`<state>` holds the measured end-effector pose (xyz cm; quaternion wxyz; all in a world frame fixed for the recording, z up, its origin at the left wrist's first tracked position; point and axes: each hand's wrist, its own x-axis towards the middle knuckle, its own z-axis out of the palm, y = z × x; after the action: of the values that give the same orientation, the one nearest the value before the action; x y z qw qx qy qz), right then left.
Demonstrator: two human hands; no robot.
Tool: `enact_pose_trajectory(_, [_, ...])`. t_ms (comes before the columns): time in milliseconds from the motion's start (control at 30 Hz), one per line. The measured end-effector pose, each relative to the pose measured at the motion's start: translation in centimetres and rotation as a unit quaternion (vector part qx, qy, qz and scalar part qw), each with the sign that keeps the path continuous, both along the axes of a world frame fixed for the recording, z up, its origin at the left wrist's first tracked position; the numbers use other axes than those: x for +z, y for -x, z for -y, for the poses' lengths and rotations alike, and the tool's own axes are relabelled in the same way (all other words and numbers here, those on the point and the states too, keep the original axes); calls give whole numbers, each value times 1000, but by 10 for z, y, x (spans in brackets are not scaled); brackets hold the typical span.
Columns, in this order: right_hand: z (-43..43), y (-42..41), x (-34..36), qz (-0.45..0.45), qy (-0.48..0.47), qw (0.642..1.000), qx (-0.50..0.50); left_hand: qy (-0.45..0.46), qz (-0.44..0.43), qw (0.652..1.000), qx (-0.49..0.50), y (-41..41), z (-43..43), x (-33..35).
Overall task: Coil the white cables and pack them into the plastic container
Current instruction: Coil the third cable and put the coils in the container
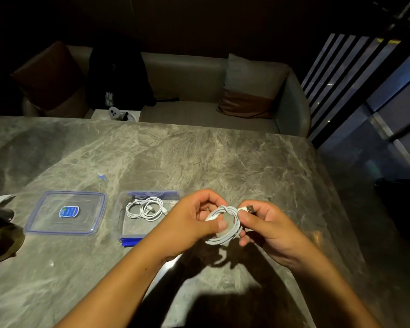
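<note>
A coiled white cable (227, 224) hangs between both hands above the marble table. My left hand (194, 221) pinches the coil's left side with thumb and fingers. My right hand (268, 223) grips the right side and holds the USB plug end (249, 208) between thumb and forefinger. Left of the hands stands the clear plastic container (126, 229) with blue clips, and two coiled white cables (145, 208) lie inside it. The container's far right side is hidden behind my left hand.
The container's clear lid (45, 223) with a blue label lies flat further left. A small blue-and-white scrap (101, 175) rests behind it. Dark objects and a round dish (3, 242) crowd the table's left edge. A sofa with cushions (251, 91) stands beyond the table.
</note>
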<state>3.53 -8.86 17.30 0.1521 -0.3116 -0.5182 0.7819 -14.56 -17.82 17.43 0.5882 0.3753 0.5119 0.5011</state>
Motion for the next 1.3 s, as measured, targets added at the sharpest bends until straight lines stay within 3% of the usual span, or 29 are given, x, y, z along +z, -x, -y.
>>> enact_pose_trajectory(300, [6,5,10,31,-19,996,-80,23,-40,999,8,4,0,8])
enact_pose_trajectory(433, [7,5,13,-22,41,990,-130,13,-156,988,16,4,-1,4])
enact_pose_trajectory(633, [12,11,12,6,35,982,-183,-31,-290,956,34,2,3,-3])
enact_pose_trajectory(733, [2,3,12,30,14,968,-250,14,-209,974,88,7,9,-9])
enact_pose_trajectory(833, [-6,-4,12,60,-4,970,-237,6,-153,982,115,15,10,-12])
enact_pose_trajectory(1033, [6,14,11,53,13,979,-194,-19,-194,978,74,6,5,-20])
enact_pose_trajectory(1100, [11,19,10,38,25,980,-193,-48,-249,965,73,2,8,-26])
enact_pose_trajectory(1200, [17,24,10,5,70,977,-200,-134,-378,913,72,0,10,-29])
enact_pose_trajectory(1300, [21,29,9,11,54,975,-214,-141,-458,877,24,-2,9,-17])
